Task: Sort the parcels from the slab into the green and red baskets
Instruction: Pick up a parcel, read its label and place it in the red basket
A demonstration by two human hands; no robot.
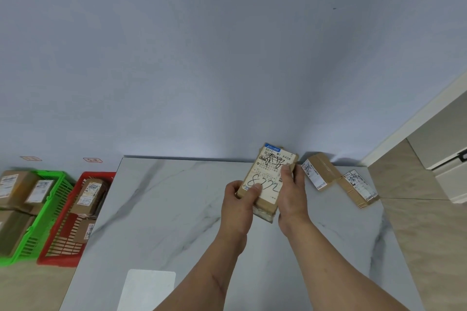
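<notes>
I hold a brown cardboard parcel (268,179) with a white label and handwritten marks above the white marble slab (177,209). My left hand (240,207) grips its lower left edge, thumb on the label. My right hand (293,192) grips its right side, thumb on top. Two more brown parcels lie on the slab at the far right: one (319,170) by the wall, the other (358,188) at the slab's edge. On the floor at left stand the green basket (48,212) and the red basket (65,242), each with several parcels inside.
A grey wall rises just behind the slab and baskets, with two small red labels (92,160) above the baskets. A white rectangle (149,288) lies on the slab's near edge. A tiled floor and white cabinet (447,171) lie to the right.
</notes>
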